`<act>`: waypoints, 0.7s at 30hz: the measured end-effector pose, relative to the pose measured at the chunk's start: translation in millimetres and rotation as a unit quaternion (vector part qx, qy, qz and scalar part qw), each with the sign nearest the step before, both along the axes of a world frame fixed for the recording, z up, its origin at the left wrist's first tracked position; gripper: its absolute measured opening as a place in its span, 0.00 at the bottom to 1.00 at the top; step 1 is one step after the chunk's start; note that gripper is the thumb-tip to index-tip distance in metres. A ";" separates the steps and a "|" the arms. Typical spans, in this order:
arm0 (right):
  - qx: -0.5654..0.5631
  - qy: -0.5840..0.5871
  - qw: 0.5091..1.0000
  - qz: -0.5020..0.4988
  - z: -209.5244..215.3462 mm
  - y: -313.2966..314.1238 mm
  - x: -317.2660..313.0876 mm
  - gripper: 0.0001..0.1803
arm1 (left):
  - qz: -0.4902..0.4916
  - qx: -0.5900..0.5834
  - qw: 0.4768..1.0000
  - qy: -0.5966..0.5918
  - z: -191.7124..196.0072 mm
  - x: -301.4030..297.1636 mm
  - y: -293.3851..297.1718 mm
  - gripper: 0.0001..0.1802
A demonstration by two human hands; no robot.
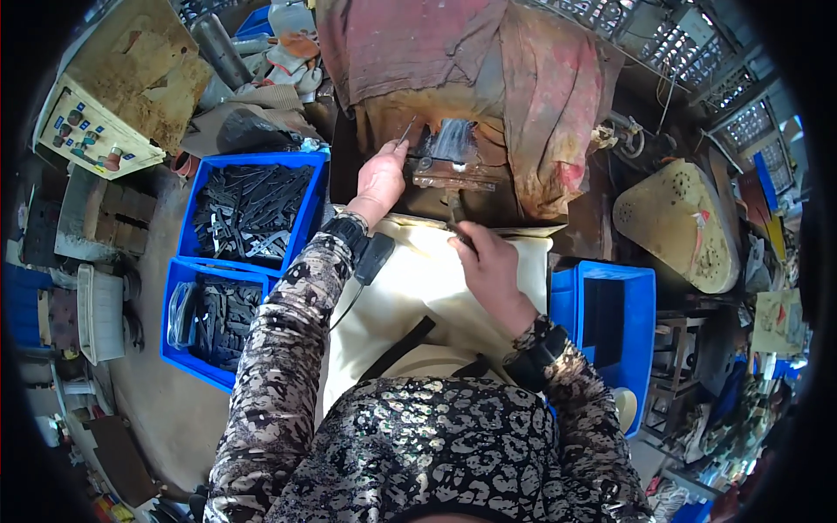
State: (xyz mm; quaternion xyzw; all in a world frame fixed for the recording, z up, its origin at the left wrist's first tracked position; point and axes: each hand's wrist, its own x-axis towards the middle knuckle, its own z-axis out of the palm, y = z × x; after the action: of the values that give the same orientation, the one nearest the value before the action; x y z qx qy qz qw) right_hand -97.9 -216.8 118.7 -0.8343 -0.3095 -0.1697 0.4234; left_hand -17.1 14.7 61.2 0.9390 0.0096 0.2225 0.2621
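Ahead of me, cloth-draped machinery (410, 52) surrounds a pale, blurred patch (453, 139) that looks like a wet grinding surface. Below that patch lies a rusty metal rest bar (462, 181). My left hand (381, 181) is closed, left of the bar, and pinches a thin metal piece (407, 131) that points up and away. Nearer to me, my right hand (490, 261) wraps round a dark rod-like handle (457, 213) that reaches toward the bar. How its far end meets the bar cannot be made out. A cream apron (410, 296) covers my lap.
Two blue crates (321, 187) of dark metal pieces stand on my left. On the right is another blue crate (647, 349). A control box (91, 131) with knobs sits at the far left, and a yellowish triangular guard (671, 222) at the right.
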 end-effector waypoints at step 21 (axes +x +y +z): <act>0.077 0.380 0.918 0.088 -9.3 -28.0 -13.0 0.11 | -0.031 0.137 0.950 0.280 -23.5 30.1 19.0 0.10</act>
State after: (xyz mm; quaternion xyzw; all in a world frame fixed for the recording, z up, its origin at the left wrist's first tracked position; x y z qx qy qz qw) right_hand -110.9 -244.7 109.4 -0.7702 -0.1836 0.1745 0.5854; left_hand 13.0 33.7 37.7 0.9902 0.0226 -0.0585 0.1250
